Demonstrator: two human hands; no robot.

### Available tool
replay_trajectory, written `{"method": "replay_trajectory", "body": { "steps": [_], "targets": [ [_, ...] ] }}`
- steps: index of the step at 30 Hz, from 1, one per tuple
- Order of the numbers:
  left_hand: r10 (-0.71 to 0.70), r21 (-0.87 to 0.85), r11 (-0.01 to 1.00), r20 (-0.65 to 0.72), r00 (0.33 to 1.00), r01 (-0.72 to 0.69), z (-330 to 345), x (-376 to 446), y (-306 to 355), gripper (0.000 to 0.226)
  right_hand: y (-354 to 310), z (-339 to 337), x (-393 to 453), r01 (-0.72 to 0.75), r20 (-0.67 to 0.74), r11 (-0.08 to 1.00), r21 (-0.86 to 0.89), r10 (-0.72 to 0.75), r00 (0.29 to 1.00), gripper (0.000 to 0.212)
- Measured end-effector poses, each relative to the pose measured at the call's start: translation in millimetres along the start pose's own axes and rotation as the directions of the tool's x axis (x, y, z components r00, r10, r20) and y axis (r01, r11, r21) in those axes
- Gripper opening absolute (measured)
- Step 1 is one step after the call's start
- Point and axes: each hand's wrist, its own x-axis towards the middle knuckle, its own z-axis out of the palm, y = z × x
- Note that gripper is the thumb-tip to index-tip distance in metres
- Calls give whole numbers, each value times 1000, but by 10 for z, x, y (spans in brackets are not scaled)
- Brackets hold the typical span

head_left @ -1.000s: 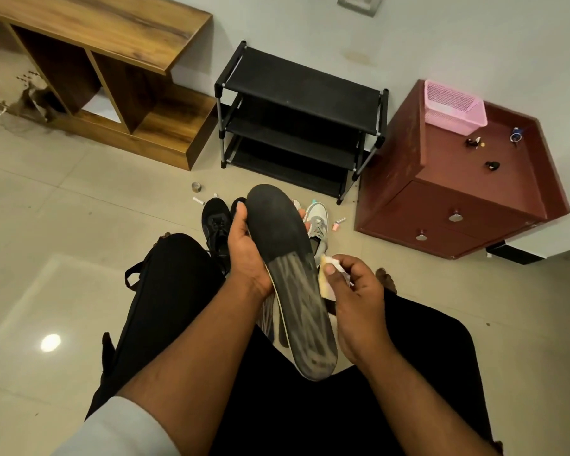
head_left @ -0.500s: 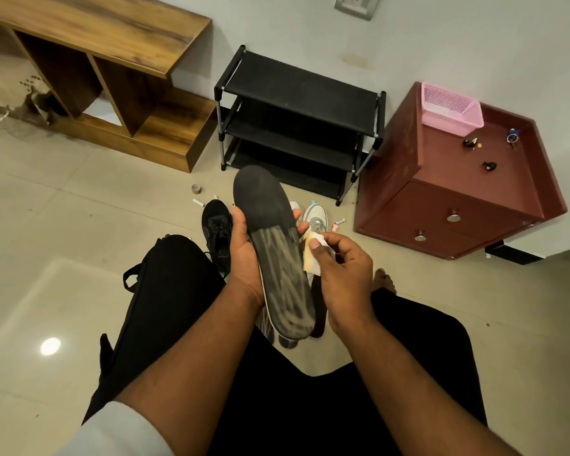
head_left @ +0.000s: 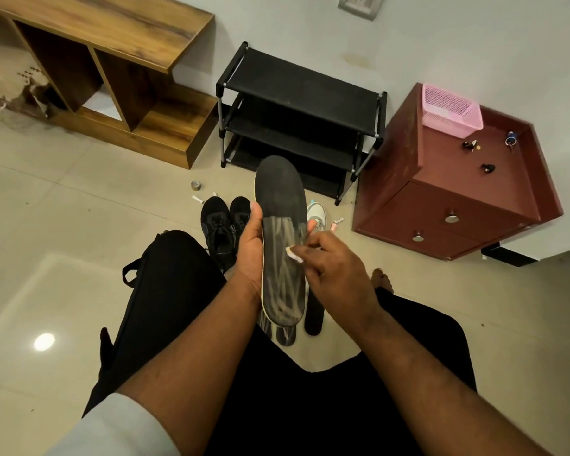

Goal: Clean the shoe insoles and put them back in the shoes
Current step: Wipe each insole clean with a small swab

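Pale floor tiles (head_left: pixel 79 205) carry a black shoe rack (head_left: pixel 297 123) at twelve o'clock and a pink basket (head_left: pixel 449 111), contents unseen, at two o'clock. The left hand (head_left: pixel 250 245) grasps the insole (head_left: pixel 282 238); the right hand (head_left: pixel 333 268) pinches a cloth (head_left: pixel 294 255) against it.

the right hand (head_left: pixel 334 268) has moved in from beside the insole (head_left: pixel 282 240) onto its face, and now presses the small white wipe (head_left: pixel 294 255) against the streaked middle part. a second ago the wipe was held clear of the insole's right edge. the left hand (head_left: pixel 250 248) has tipped the insole more upright, its toe end higher.
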Motion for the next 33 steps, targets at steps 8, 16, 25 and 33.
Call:
{"method": "replay_trajectory", "body": {
  "steps": [8, 16, 25, 33],
  "targets": [
    [21, 60, 998, -19, 1000, -20, 60, -66, -24, 68, 102, 6, 312, 21, 0, 994, -109, -21, 1000, 31],
    [47, 26, 999, -30, 998, -46, 19, -69, -6, 68, 39, 73, 237, 20, 70, 995, -99, -13, 997, 31],
    [21, 42, 999, -22, 1000, -20, -36, -7, 3, 71, -36, 31, -117, 9, 74, 1000, 28, -11, 997, 19],
    [94, 55, 994, 19, 995, -95, 60, -119, -63, 55, 127, -42, 476, -37, -2, 992, -120, 37, 999, 20]
  ]
}}
